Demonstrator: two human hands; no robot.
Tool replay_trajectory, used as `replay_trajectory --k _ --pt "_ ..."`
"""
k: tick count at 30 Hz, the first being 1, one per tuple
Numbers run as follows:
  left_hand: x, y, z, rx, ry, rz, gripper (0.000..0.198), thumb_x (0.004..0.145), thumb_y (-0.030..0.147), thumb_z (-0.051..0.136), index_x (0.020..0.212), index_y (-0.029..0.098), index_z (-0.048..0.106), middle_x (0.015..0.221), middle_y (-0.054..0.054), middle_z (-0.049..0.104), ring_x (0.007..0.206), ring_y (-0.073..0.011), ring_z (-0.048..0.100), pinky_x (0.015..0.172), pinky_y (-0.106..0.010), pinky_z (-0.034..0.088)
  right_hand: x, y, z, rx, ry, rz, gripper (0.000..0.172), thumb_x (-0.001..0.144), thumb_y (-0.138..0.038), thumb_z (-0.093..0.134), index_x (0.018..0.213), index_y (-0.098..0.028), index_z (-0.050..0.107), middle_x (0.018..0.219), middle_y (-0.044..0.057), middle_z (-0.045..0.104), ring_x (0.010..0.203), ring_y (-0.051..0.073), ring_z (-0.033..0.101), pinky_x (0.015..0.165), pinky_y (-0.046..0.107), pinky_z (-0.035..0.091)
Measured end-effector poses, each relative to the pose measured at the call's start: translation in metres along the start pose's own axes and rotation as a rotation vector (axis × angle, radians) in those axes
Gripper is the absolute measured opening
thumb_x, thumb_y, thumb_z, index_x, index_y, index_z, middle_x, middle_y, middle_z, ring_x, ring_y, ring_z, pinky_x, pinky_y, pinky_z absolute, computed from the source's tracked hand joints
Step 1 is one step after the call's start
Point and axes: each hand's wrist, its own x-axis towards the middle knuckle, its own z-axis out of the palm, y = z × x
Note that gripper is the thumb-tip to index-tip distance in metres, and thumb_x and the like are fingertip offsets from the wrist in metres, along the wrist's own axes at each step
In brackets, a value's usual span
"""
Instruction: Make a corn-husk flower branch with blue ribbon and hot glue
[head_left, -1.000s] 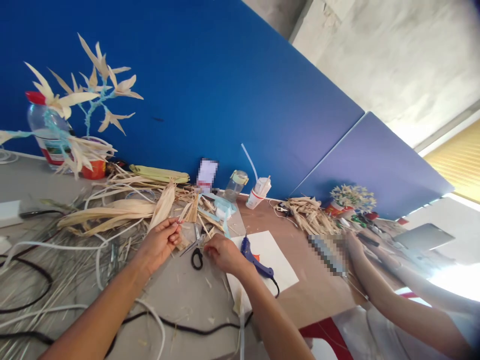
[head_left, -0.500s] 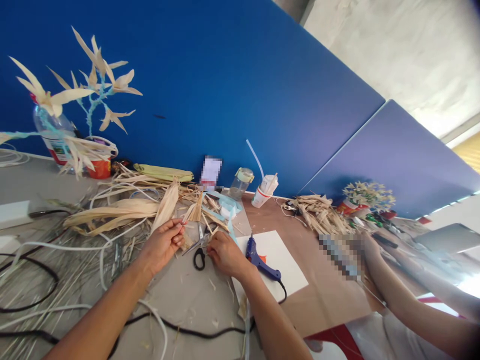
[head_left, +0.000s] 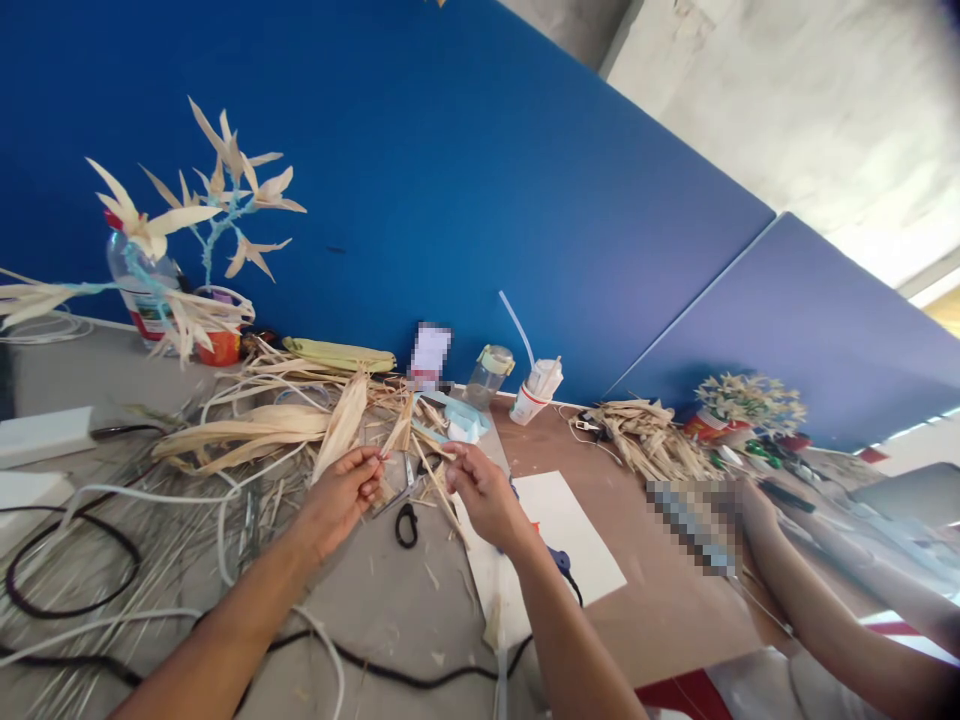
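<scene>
My left hand (head_left: 346, 497) is closed in a pinch above the table, its fingertips on something small and thin that I cannot make out. Beside it stands a pale dried corn husk (head_left: 345, 420). To its right my right hand (head_left: 486, 490) is raised, fingers curled and thumb bent in; what its fingertips hold, if anything, is too small to name. Between the hands lie black-handled scissors (head_left: 406, 524) and a thin straw-like strip (head_left: 442, 490). A blue glue gun (head_left: 559, 560) rests on a white sheet (head_left: 592, 545), mostly hidden behind my right wrist.
Corn husks (head_left: 240, 428), white cables (head_left: 150, 492) and a black cord (head_left: 420, 682) spread across the table. Husk flowers (head_left: 217, 225), a glass jar (head_left: 491, 375) and a paper cup (head_left: 531, 400) stand along the blue partition (head_left: 420, 150). Another person's arm (head_left: 787, 570) is at right.
My right hand has lifted from beside the scissors, moving up and slightly right, and now covers more of the glue gun. My left hand keeps its pinch. The view has shifted slightly.
</scene>
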Motion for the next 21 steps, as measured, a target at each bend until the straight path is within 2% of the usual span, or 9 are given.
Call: replay_trajectory --k 4,9,12,15,21 --pt "-0.002 -0.001 0.003 0.060 0.014 0.018 0.015 0.066 0.015 0.071 0.077 0.012 0.061 0.058 0.003 0.052 0.043 -0.0028 0.035 0.043 -0.014 0.031 0.019 -0.009 0.010 -0.004 0.027 -0.041 0.035 0.086 -0.017 0.041 0.120 -0.016 0.047 0.065 -0.004 0.050 0.060 0.012 0.050 0.061 0.025 0.041" --pt "-0.002 -0.001 0.005 0.120 0.030 0.046 0.016 0.065 0.018 0.071 0.076 0.013 0.062 0.055 0.004 0.050 0.043 -0.0031 0.034 0.043 -0.015 0.030 0.037 0.001 0.034 0.016 0.054 -0.042 0.038 0.084 -0.019 0.044 0.122 -0.016 0.046 0.062 -0.004 0.049 0.056 0.013 0.049 0.058 0.025 0.039" --pt "-0.002 -0.002 0.006 0.148 0.032 0.055 0.017 0.064 0.020 0.072 0.075 0.014 0.062 0.053 0.005 0.048 0.043 -0.0040 0.034 0.043 -0.016 0.029 0.040 0.008 0.047 0.046 0.072 -0.033 0.041 0.085 -0.021 0.044 0.126 -0.015 0.043 0.062 -0.004 0.049 0.055 0.013 0.049 0.057 0.025 0.039" --pt "-0.003 -0.003 0.007 0.181 0.029 0.070 0.017 0.063 0.022 0.072 0.073 0.014 0.062 0.052 0.005 0.047 0.043 -0.0046 0.035 0.043 -0.017 0.029 0.040 0.012 0.056 0.037 0.145 -0.032 0.044 0.085 -0.020 0.044 0.129 -0.014 0.040 0.061 -0.004 0.049 0.055 0.014 0.049 0.058 0.026 0.039" --pt "-0.003 -0.010 0.007 0.271 0.017 0.105 0.019 0.065 0.027 0.070 0.077 0.014 0.064 0.055 0.003 0.050 0.045 -0.0062 0.038 0.044 -0.020 0.029 0.037 0.013 0.065 -0.056 0.216 -0.066 0.049 0.084 -0.019 0.044 0.131 -0.011 0.036 0.063 -0.003 0.053 0.057 0.015 0.052 0.060 0.026 0.040"
